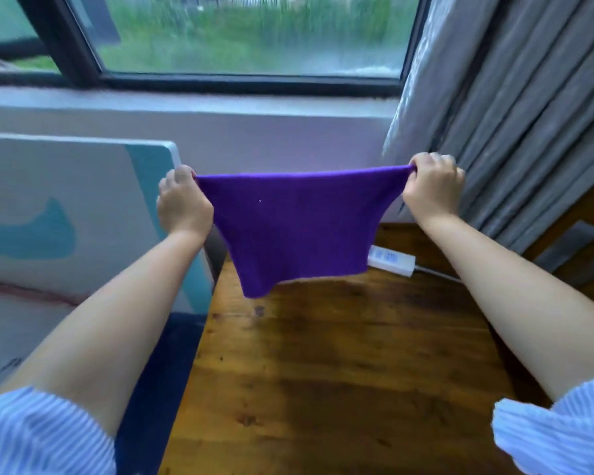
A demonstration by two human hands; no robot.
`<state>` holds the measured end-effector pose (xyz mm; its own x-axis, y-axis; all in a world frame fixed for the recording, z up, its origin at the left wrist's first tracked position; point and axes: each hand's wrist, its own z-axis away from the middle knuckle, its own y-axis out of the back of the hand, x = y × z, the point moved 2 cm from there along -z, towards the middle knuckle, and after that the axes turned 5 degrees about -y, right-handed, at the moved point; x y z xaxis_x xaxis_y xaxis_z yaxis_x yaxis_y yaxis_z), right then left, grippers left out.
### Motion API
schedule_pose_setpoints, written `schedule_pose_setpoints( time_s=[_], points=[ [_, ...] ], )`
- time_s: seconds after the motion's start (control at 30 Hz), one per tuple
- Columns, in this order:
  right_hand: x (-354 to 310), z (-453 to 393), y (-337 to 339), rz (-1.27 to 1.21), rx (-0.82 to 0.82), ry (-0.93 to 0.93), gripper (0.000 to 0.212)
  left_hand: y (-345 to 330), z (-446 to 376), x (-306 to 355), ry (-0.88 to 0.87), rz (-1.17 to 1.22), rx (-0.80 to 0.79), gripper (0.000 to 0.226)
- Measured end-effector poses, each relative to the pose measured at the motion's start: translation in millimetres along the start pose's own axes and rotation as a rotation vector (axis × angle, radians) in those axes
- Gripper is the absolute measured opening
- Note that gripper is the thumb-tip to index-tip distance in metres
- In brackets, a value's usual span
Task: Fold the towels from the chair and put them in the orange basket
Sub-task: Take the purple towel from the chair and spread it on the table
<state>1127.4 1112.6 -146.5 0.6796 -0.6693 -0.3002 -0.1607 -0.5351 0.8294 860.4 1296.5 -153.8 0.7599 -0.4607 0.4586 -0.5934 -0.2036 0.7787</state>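
Observation:
A purple towel (295, 228) hangs stretched in the air above the far end of a wooden table (340, 371). My left hand (182, 204) pinches its upper left corner and my right hand (432, 186) pinches its upper right corner. The top edge is pulled taut between them. The lower edge droops free, just above the tabletop. No orange basket and no pile of towels is in view.
A white power strip (391, 260) with a cable lies on the table's far right, partly behind the towel. Grey curtains (515, 114) hang at the right, with a wooden chair frame (576, 231) below them. A white-and-teal board (83, 214) leans at the left under the window.

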Motion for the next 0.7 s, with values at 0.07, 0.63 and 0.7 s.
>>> schedule_pose_setpoints(
  time_s=[0.07, 0.63, 0.7],
  points=[
    [1.8, 6.9, 10.0, -0.034, 0.034, 0.055, 0.024, 8.2, 4.3, -3.3, -0.026, 0.007, 0.009, 0.031],
    [80.0, 283.8, -42.9, 0.623, -1.227, 0.361, 0.025, -44.7, 233.2, -114.4, -0.501, -0.599, -1.47, 0.027],
    [79.2, 308.7, -45.0, 0.652, -1.366, 0.258, 0.027, -51.8, 260.9, -119.5, -0.432, -0.687, -1.684, 0.031]
  ],
)
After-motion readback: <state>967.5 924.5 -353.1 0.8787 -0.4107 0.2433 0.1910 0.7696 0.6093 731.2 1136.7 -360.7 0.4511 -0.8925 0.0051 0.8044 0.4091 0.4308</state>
